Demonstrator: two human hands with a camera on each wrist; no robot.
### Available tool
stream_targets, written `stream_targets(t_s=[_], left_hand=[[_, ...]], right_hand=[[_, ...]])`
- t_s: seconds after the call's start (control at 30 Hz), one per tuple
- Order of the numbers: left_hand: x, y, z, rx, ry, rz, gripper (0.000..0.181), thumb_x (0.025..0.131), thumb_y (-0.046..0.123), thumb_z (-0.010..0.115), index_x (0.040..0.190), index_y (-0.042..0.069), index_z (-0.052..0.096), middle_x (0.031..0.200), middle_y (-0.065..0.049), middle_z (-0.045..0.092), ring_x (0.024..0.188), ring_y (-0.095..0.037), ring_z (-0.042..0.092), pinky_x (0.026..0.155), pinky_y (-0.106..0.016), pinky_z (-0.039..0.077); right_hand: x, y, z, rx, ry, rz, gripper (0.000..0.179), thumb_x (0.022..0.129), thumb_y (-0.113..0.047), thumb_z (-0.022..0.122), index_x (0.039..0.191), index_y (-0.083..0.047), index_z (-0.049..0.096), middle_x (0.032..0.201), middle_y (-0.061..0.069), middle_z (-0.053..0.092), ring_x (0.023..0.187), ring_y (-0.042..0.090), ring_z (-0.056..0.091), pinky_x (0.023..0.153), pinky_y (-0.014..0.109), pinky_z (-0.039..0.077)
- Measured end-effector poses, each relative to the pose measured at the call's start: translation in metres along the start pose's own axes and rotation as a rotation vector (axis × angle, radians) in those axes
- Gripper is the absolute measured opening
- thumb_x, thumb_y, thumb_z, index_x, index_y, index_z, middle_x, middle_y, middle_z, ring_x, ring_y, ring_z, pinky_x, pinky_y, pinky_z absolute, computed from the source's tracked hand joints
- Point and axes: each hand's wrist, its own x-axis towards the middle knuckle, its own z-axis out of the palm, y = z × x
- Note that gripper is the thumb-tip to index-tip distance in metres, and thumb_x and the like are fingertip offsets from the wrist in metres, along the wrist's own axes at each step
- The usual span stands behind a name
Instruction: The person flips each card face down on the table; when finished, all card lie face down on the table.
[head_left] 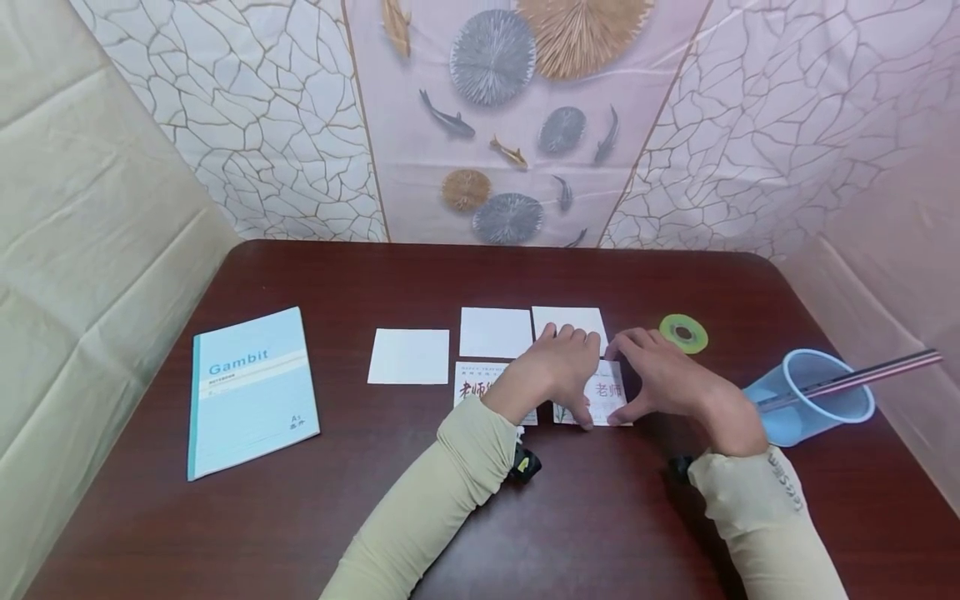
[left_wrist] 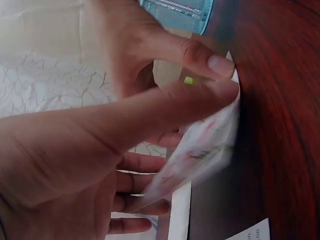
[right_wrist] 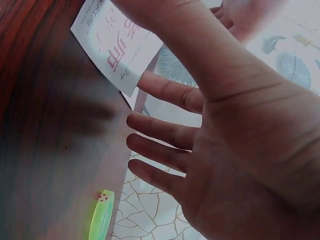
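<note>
Both hands hold a white card with pink-red Chinese characters [head_left: 609, 392] by its edges, right of centre in the head view. My left hand [head_left: 551, 367] spans its left side, thumb at the near edge and fingers toward the far edge. On the other side, my right hand [head_left: 667, 375] has its thumb at the near edge and its index finger at the far corner. The card [left_wrist: 200, 150] looks tilted and blurred in the left wrist view. Beside it lies another printed card [head_left: 474, 385], partly covered by the left forearm. Blank white cards [head_left: 495, 332] [head_left: 570, 318] lie behind.
Another blank card [head_left: 408, 357] lies further left. A pale blue notebook [head_left: 255, 392] occupies the table's left side. On the right are a green tape roll [head_left: 693, 335] and a light blue cup [head_left: 783, 421], tipped on its side, with striped sticks [head_left: 885, 368] in it.
</note>
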Motion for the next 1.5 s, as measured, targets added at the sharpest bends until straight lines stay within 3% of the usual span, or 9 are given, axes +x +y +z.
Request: stream_targets(t_s=[0.2,0.43,0.67,0.8,0.97,1.07,1.3,1.4,1.5], left_hand=[[-0.005,0.005,0.002,0.063,0.026,-0.038,0.090,0.061,0.059,0.083,0.125,0.011,0.040,0.109,0.000,0.045,0.101,-0.017,0.038,0.089,-0.034,0.031],[-0.016,-0.016,-0.005,-0.075,0.075,-0.005,0.089,0.065,0.060,0.078,0.124,0.008,0.039,0.104,0.000,0.042,0.100,-0.016,0.039,0.095,-0.039,0.029],[-0.024,-0.029,-0.007,-0.096,0.248,0.046,0.093,0.065,0.062,0.077,0.131,0.008,0.039,0.112,-0.001,0.044,0.103,-0.016,0.041,0.095,-0.040,0.028],[-0.025,-0.031,-0.007,-0.109,0.324,0.063,0.093,0.066,0.061,0.079,0.132,0.008,0.040,0.115,0.000,0.045,0.105,-0.016,0.042,0.096,-0.040,0.029],[-0.028,-0.033,-0.008,-0.187,0.304,0.085,0.096,0.069,0.070,0.072,0.138,0.011,0.040,0.118,0.002,0.044,0.107,-0.014,0.042,0.094,-0.039,0.030],[-0.029,-0.033,-0.009,-0.193,0.303,0.098,0.093,0.071,0.073,0.067,0.136,0.012,0.043,0.116,0.003,0.043,0.106,-0.013,0.040,0.095,-0.040,0.029],[-0.028,-0.035,-0.011,-0.185,0.319,0.097,0.094,0.068,0.067,0.076,0.137,0.011,0.045,0.121,0.001,0.044,0.111,-0.015,0.039,0.096,-0.040,0.028],[-0.026,-0.039,-0.010,-0.265,0.338,0.120,0.096,0.068,0.063,0.078,0.141,0.011,0.042,0.122,0.001,0.045,0.110,-0.015,0.040,0.092,-0.037,0.029],[-0.026,-0.046,-0.011,-0.486,0.370,0.157,0.096,0.070,0.052,0.083,0.145,0.015,0.037,0.127,0.001,0.045,0.113,-0.013,0.043,0.091,-0.032,0.031]], right_hand=[[0.000,-0.002,0.002,0.025,-0.015,0.026,0.085,0.060,-0.044,0.093,0.123,-0.004,0.051,0.132,0.021,0.045,0.121,0.037,0.039,0.100,0.057,0.035],[0.000,-0.003,-0.004,0.061,0.045,-0.017,0.098,0.059,-0.040,0.094,0.130,-0.002,0.039,0.126,0.017,0.045,0.114,0.031,0.041,0.099,0.053,0.037],[0.003,-0.013,-0.017,0.136,0.120,-0.098,0.097,0.064,-0.055,0.087,0.135,-0.006,0.042,0.135,0.010,0.043,0.122,0.026,0.038,0.099,0.051,0.038],[0.001,-0.016,-0.022,0.182,0.139,-0.098,0.097,0.065,-0.052,0.087,0.138,-0.007,0.043,0.141,0.009,0.041,0.126,0.026,0.036,0.099,0.052,0.038],[-0.003,-0.016,-0.027,0.225,0.158,-0.076,0.097,0.063,-0.045,0.091,0.140,-0.010,0.044,0.145,0.009,0.038,0.130,0.026,0.034,0.098,0.055,0.039],[-0.002,-0.018,-0.029,0.226,0.166,-0.103,0.095,0.063,-0.045,0.091,0.138,-0.010,0.046,0.146,0.009,0.038,0.131,0.025,0.033,0.098,0.054,0.039],[0.000,-0.019,-0.029,0.210,0.185,-0.116,0.099,0.061,-0.054,0.089,0.138,-0.009,0.046,0.143,0.008,0.041,0.130,0.023,0.035,0.099,0.053,0.039],[-0.001,-0.018,-0.029,0.258,0.187,-0.100,0.104,0.061,-0.053,0.089,0.141,-0.009,0.041,0.142,0.008,0.041,0.128,0.022,0.036,0.100,0.053,0.037],[-0.001,-0.017,-0.028,0.303,0.173,-0.073,0.109,0.061,-0.053,0.089,0.144,-0.007,0.036,0.140,0.009,0.042,0.127,0.024,0.038,0.101,0.053,0.035]])
